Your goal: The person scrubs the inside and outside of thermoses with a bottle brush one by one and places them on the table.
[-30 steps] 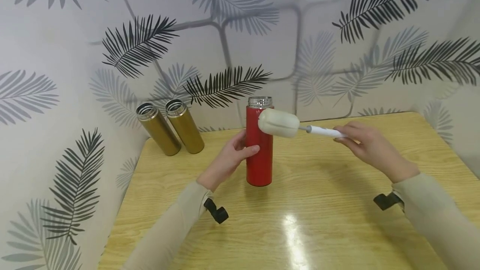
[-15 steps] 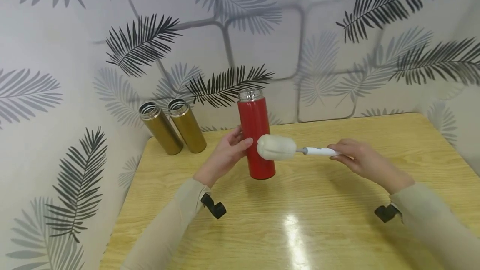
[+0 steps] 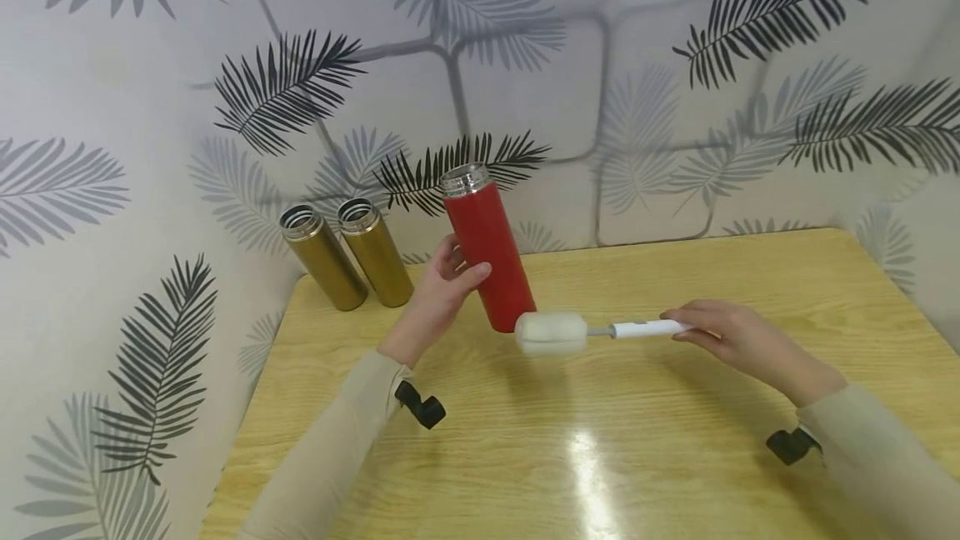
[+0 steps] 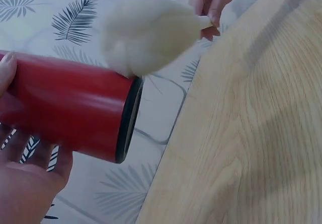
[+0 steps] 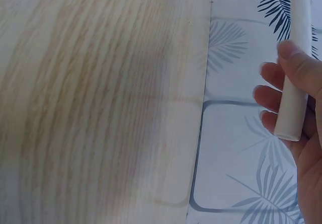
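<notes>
My left hand (image 3: pixel 442 286) grips a red thermos flask (image 3: pixel 491 248) round its side, thumb across the front. The flask leans to the left, its lidless steel mouth (image 3: pixel 465 180) up and its black-edged base (image 4: pixel 130 121) toward the right. In my right hand (image 3: pixel 723 336) is the white handle (image 5: pixel 294 103) of a bottle brush, pinched between thumb and fingers. The brush's cream sponge head (image 3: pixel 551 333) is at the lower end of the flask, and in the left wrist view it overlaps the flask's bottom edge.
Two gold flasks (image 3: pixel 324 261) without lids stand at the back left of the wooden table (image 3: pixel 675 432), close to the wall. A leaf-patterned wall (image 3: pixel 660 148) runs along the table's back and left edges.
The flask has gone from upright to leaning left and has risen. The brush head has moved down along the flask from near its top to its base.
</notes>
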The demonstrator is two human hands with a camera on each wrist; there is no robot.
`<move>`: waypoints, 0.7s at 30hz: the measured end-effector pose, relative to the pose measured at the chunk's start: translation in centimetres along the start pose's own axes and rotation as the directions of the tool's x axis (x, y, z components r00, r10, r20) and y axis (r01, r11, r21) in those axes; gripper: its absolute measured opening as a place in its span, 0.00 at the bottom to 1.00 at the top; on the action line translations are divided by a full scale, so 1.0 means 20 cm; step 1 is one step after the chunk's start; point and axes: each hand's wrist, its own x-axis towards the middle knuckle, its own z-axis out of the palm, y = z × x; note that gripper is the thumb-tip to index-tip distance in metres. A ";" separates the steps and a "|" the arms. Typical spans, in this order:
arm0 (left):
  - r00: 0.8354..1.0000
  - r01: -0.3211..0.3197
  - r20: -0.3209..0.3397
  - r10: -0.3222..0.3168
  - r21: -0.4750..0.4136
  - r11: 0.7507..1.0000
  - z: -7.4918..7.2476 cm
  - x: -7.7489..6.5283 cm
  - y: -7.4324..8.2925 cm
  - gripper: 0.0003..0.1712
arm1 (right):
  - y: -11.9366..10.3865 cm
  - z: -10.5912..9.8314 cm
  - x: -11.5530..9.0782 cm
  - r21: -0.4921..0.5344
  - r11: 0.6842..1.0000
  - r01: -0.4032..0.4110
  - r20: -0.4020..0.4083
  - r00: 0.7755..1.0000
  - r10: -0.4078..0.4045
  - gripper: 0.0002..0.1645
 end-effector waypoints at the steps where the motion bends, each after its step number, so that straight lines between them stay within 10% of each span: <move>1: 1.000 -0.008 -0.020 0.008 0.011 1.000 0.00 0.00 0.00 0.37 | 0.00 0.00 -0.01 -0.008 1.000 -0.005 0.007 1.000 0.005 0.21; 21: 0.982 -0.084 -0.158 0.108 0.152 0.985 0.08 0.01 0.01 0.39 | -0.01 0.02 0.03 -0.088 0.990 -0.109 0.079 0.990 0.116 0.18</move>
